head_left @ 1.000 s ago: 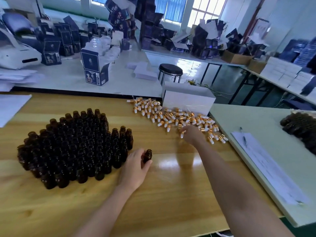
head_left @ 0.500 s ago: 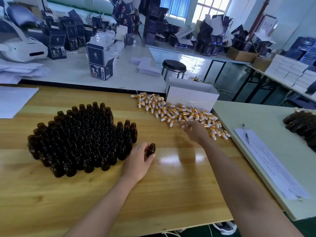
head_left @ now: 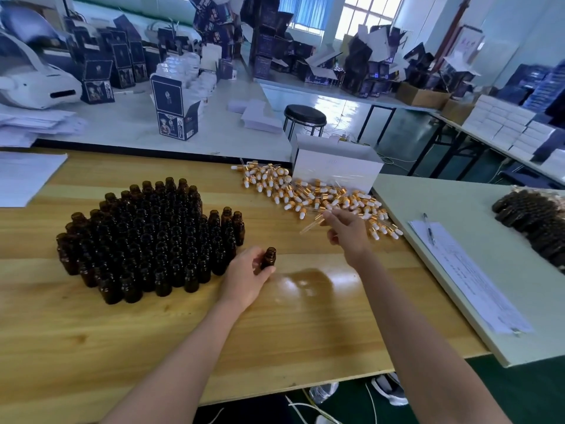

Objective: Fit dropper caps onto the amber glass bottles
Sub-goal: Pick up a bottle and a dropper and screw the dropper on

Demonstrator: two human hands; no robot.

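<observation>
Bench stock, listed left to right.

1. Loose white paper sheets (head_left: 27, 175) at the far left edge of the wooden bench (head_left: 153, 332).
2. Block of amber glass bottles (head_left: 146, 237), standing upright and tightly packed. We see open necks throughout and no cap on any of them.
3. Left hand (head_left: 246, 275), just right of the block. Its grip is closed round a single amber bottle (head_left: 269, 257), held upright at the bench surface and apart from the rest, neck open.
4. Right hand (head_left: 348, 234), raised near the cap pile. Its fingertips pinch one dropper cap (head_left: 313, 224), with the clear pipette pointing down and left toward the held bottle, well apart from it.
5. Pile of dropper caps (head_left: 290, 191), gold collars and white bulbs, strewn in front of an open white carton (head_left: 336, 171).
6. Printed sheet (head_left: 464, 270) with a pen (head_left: 428, 229), on the adjoining pale bench (head_left: 458, 197).
7. Further dark bottles (head_left: 535, 221), bunched at the far right edge.

Progress, as we judge it: no bottle fitted. The first cap is in hand and not yet seated, so the whole block remains.
</observation>
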